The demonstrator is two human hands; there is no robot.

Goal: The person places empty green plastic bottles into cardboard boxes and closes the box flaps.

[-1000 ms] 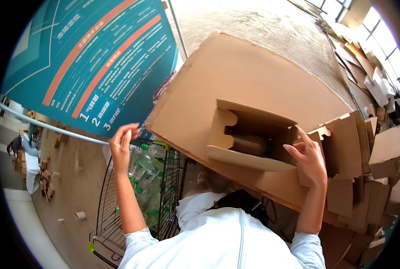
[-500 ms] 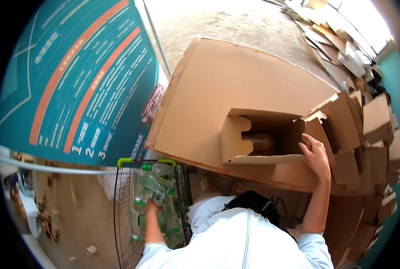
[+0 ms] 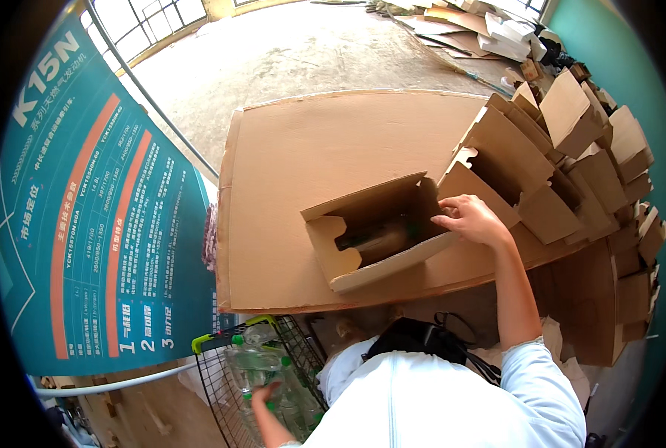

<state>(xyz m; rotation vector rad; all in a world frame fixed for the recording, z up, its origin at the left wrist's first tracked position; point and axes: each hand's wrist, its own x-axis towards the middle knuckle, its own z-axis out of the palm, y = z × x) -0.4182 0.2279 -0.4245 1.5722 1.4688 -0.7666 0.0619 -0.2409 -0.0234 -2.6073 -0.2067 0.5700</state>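
Observation:
An open cardboard box sits at a slant on a large cardboard-covered surface. Inside it, in shadow, lie clear bottle shapes. My right hand grips the box's right end at the rim, fingers bent over the edge. Low on the left, my left hand reaches into a black wire basket with bright green corners. Several clear plastic bottles with green caps fill the basket. The left hand is among them; its fingers are blurred and partly hidden, so its grip is unclear.
Several open, empty cardboard boxes are crowded together at the right. A tall teal printed banner on a metal frame stands at the left. Flattened cardboard lies on the far floor. A black bag rests by my waist.
The view has turned, bringing the banner and far windows further in. My right hand has closed onto the box's rim. My left hand has shifted among the bottles.

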